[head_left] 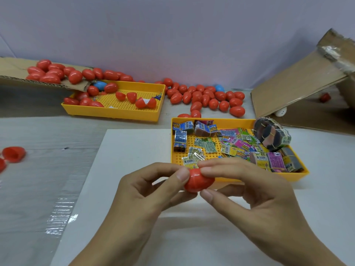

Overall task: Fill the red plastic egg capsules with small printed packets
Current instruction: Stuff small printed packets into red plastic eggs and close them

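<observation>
A red egg capsule [198,181] is held between both hands above the white sheet [123,154]. My left hand [146,192] pinches its left end with thumb and fingers. From the right, my right hand [245,187] grips it with fingers on top and thumb underneath. Just behind the hands, a yellow tray [226,122] holds several small printed packets [232,143] and banded bundles [272,136].
A second yellow tray [115,111] at the back left holds open and closed red capsules. A heap of red eggs [207,97] lies behind the packet tray. More eggs sit on cardboard [11,71] at far left. An open capsule half [13,154] lies left; a cardboard flap [295,83] leans right.
</observation>
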{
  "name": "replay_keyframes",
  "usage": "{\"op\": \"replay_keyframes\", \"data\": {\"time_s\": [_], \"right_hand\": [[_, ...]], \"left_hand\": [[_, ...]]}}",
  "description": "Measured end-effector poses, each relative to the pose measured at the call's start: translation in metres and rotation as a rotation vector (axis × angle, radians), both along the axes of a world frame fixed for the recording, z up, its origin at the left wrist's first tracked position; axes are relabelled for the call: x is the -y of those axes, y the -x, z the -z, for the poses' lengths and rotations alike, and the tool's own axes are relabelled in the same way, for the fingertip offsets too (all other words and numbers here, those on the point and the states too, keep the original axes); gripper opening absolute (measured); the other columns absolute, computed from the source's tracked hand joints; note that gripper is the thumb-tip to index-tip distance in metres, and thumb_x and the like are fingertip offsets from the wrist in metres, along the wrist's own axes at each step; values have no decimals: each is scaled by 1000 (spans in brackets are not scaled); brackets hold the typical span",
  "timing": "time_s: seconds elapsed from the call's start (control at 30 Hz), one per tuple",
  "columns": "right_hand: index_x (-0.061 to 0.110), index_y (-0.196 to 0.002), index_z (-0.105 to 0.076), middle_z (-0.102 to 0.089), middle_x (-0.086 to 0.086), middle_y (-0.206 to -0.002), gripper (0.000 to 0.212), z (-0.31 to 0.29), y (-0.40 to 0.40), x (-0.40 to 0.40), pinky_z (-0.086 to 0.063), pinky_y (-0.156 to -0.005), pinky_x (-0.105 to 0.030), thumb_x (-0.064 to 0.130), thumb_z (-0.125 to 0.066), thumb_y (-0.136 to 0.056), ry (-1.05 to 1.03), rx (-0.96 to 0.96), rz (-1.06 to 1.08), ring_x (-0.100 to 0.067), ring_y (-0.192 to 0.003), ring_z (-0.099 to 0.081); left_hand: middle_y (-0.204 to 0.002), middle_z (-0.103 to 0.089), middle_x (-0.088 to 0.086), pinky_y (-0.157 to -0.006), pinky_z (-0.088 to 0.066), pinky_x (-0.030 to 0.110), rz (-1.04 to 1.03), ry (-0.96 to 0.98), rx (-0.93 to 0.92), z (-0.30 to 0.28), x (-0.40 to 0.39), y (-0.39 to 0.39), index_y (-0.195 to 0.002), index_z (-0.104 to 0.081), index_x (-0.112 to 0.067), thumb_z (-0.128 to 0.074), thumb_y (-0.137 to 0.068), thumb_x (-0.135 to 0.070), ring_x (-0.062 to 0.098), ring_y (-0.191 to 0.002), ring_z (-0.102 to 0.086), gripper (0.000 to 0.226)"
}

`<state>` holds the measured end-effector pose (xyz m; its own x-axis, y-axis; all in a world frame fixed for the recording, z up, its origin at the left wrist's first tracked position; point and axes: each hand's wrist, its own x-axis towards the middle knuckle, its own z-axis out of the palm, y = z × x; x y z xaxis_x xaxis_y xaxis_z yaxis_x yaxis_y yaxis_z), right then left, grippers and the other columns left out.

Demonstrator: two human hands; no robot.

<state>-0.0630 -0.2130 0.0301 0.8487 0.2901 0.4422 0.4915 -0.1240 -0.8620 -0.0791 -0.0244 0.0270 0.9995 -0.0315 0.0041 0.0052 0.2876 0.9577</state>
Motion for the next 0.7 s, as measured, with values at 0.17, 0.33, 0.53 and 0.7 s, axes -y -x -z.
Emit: {"op": "replay_keyframes", "data": {"time_s": [0.17, 0.33, 0.53, 0.7], "right_hand": [[25, -100, -77, -75, -2, -95, 25, -8, 2, -2, -59, -54, -29, 32, -74, -75, -164, -249, 28, -22, -84, -73], [16, -82, -78, -72, -12, -71, 29, -13, 0, -3, -51, -40, -29, 43, -69, -80, -153, -447, -41, -23, -57, -70], [17, -87, -78, -73, -13, -71, 22, -15, 2, -3, -52, -42, -28, 33, -70, -74, -204, -432, -51, -27, -59, -72], [21, -99, -76, -76, -10, -78, 24, -12, 2, -3, -54, -45, -28, 24, -73, -76, -212, -381, -38, -26, -68, -74]], "left_hand": [[-93, -77, 7, -79, -57, 24, -37, -62, 141, -1, -1, 1, -90, -79, -20, -91, -59, -41, 23, -92, -74, 40], [-97, -72, 8, -85, -57, 26, -45, -83, 265, 0, 0, 2, -90, -77, -18, -82, -64, -15, 24, -101, -71, 27], [-101, -74, 11, -87, -56, 25, -11, -68, 241, 0, 1, 3, -95, -75, -16, -81, -64, -12, 24, -104, -71, 32], [-95, -76, 8, -79, -57, 20, -25, -94, 119, -1, -1, 3, -94, -77, -20, -82, -61, -23, 20, -94, -74, 34]]}}
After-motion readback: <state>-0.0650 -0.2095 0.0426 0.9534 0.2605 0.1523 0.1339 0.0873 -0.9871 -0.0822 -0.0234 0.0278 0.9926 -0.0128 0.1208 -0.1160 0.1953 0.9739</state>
